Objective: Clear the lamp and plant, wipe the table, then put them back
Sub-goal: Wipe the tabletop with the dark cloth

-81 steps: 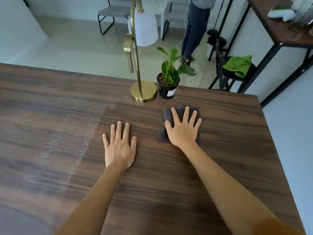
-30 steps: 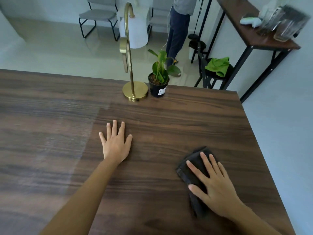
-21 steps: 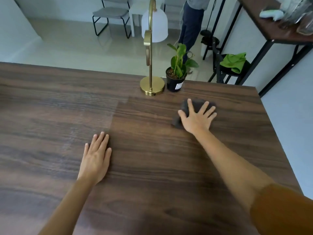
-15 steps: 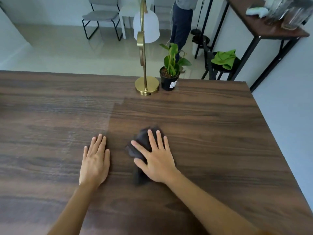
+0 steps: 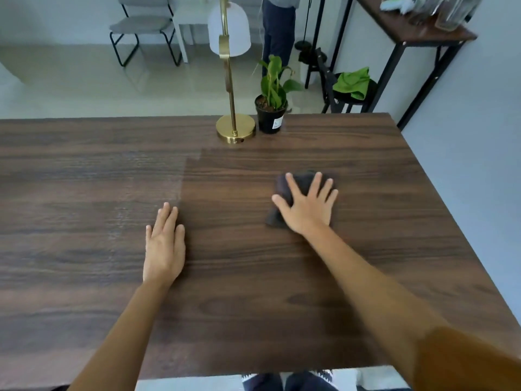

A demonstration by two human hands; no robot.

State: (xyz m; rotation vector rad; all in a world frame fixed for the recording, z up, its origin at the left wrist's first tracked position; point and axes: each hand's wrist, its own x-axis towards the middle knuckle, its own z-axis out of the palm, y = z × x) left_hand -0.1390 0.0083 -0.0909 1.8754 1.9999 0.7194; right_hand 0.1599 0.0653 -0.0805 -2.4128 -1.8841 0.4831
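My right hand (image 5: 307, 206) lies flat, fingers spread, pressing down on a dark cloth (image 5: 284, 193) on the right half of the wooden table (image 5: 84, 165); the hand grips nothing, it only bears on the cloth, and most of the cloth is hidden under my palm, so I see just its blurred edges past my thumb and above my fingertips. My left hand (image 5: 165, 246) rests flat on the bare wood well to the left of it, fingers close together, holding nothing. It sits right at a line in the surface where the wood looks paler on the left and darker on the right. At the far edge of the table stands the lamp (image 5: 235, 128), its round brass base on the wood and its thin stem rising past a white shade; the top of the stem is cut off by the frame. Just beside the base, to its right, stands the plant (image 5: 270, 108) in a black pot with a small white label I cannot read. Whether pot and base touch I cannot tell. Beyond the table a person's legs (image 5: 277, 32) are visible from the waist down only. A green cloth (image 5: 352, 83) lies on a black stool by the wall. The objects on the side table (image 5: 423, 29) at upper right are too blurred to name.
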